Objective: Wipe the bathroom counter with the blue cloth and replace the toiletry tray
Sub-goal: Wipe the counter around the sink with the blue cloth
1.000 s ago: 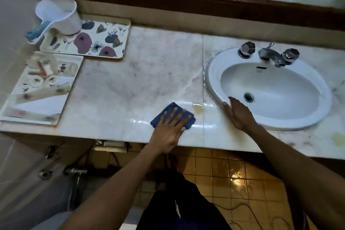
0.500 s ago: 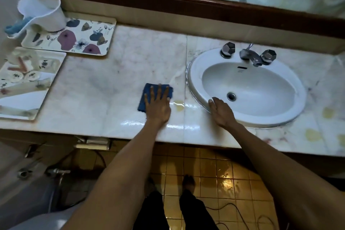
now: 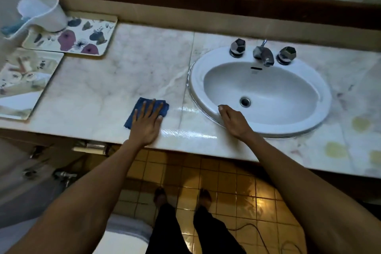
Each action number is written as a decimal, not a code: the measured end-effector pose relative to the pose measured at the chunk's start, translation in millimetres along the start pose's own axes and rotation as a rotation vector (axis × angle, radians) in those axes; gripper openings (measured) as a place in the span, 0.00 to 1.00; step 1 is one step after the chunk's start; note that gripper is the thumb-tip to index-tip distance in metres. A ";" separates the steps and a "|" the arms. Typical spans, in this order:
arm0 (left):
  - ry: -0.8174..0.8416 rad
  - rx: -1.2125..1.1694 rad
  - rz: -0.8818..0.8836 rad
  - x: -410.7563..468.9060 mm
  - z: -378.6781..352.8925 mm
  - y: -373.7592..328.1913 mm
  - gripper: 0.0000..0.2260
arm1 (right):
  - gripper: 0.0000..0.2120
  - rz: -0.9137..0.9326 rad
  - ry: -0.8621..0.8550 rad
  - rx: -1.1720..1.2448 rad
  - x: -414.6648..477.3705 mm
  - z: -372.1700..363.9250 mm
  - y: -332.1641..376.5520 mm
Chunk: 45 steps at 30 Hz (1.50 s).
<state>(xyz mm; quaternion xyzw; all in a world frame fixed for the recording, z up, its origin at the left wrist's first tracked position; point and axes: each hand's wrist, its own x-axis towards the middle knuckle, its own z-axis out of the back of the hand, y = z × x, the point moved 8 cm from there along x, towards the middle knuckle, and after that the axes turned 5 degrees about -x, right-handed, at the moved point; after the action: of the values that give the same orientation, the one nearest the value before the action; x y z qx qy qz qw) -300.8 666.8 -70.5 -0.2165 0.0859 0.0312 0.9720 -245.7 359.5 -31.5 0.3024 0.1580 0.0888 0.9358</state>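
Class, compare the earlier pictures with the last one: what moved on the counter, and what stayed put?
The left hand slid the blue cloth away from the counter's front edge, still pressed flat beneath it. The right hand stayed on the sink rim; the flowered tray stayed put.

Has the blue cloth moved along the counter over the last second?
Yes. The blue cloth, under the left hand, slid left, away from the counter seam and the sink.
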 end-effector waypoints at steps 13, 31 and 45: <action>0.037 0.068 -0.230 -57.4 -73.3 -140.2 0.25 | 0.17 0.065 -0.087 -0.133 -15.4 8.5 -27.7; -0.019 0.052 -0.139 -48.4 -85.8 -161.0 0.25 | 0.20 0.091 -0.220 -0.388 -50.0 23.0 -67.2; 0.187 0.137 -0.548 -78.3 -161.5 -297.5 0.25 | 0.24 -0.080 -0.262 -0.418 -126.6 91.1 -164.9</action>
<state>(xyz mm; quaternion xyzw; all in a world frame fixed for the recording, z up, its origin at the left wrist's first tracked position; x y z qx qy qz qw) -373.5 327.2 -76.8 -0.1672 0.1155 -0.2586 0.9444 -320.5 145.2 -29.0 0.1048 0.0255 0.0424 0.9933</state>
